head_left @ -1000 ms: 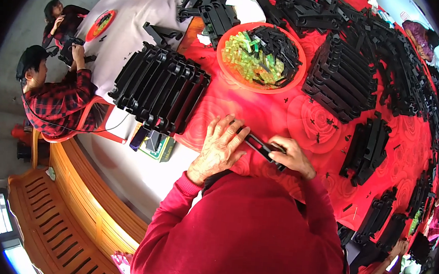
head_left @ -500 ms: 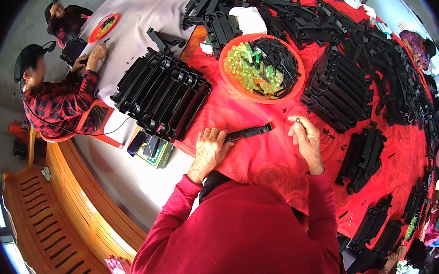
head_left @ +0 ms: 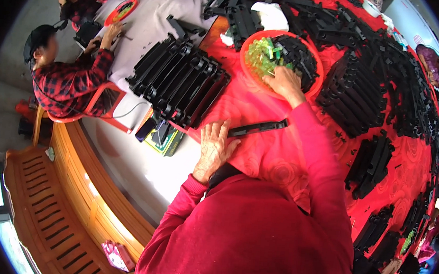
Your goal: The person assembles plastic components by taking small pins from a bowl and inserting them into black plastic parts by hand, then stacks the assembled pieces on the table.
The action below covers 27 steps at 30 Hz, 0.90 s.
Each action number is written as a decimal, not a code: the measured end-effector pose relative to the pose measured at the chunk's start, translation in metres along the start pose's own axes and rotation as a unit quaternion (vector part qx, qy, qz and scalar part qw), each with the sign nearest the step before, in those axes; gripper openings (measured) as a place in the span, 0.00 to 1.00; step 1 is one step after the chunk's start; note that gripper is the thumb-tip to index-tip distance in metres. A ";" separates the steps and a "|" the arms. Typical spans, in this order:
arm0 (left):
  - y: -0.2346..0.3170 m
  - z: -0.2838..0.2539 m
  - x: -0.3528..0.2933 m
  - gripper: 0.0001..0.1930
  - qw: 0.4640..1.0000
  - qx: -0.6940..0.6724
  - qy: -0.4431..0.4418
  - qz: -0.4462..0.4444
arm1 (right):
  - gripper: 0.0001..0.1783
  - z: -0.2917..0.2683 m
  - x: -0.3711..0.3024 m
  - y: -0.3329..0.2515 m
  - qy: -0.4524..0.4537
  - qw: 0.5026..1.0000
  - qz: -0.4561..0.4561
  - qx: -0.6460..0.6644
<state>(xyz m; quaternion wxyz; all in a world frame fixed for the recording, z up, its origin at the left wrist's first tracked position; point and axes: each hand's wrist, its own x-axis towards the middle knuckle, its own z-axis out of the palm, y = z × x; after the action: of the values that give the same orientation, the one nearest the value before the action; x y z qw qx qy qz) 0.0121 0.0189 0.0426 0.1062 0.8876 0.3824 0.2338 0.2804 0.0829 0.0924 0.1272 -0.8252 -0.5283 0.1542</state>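
Observation:
My left hand (head_left: 214, 149) lies flat on the red tablecloth with its fingers stretched out. Beside its fingers is the near end of a long, narrow black plastic part (head_left: 259, 129); whether they touch I cannot tell. My right hand (head_left: 285, 84) reaches into a round red plastic basket (head_left: 245, 69), its fingertips down among the small pieces. Yellow-green translucent pieces (head_left: 259, 60) fill the basket's left side, and small black pieces (head_left: 302, 58) its right. What the right fingers hold, if anything, is hidden.
Stacked black plastic parts stand left (head_left: 178, 82) and right (head_left: 354, 96) of the basket. A smaller black stack (head_left: 369, 164) lies nearer on the right, and a large heap (head_left: 336, 30) behind. A person in a checked shirt (head_left: 71, 86) sits at the left, near a wooden bench (head_left: 51, 211).
My right hand has moved forward and left from above the tablecloth into the basket. The left hand stays beside the long black part, its fingers now more spread. The whole view has shifted slightly.

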 end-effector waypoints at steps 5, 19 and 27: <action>-0.012 0.002 -0.008 0.31 0.999 -0.039 0.009 -0.019 | 0.23 0.009 0.021 0.017 -0.035 0.999 -0.028 0.009; -0.005 0.005 -0.008 0.24 0.993 -0.084 0.076 0.031 | 0.09 -0.010 -0.035 0.037 0.154 0.950 -0.201 0.181; 0.010 0.022 -0.002 0.19 0.992 -0.054 0.090 0.069 | 0.02 0.041 -0.130 0.038 0.009 0.873 -0.127 0.471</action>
<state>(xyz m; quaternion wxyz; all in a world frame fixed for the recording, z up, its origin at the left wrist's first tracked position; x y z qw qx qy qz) 0.0280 0.0101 0.0268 0.1026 0.8802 0.3154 0.3395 0.2454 -0.0491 0.0560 0.5243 -0.5944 -0.4923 0.3597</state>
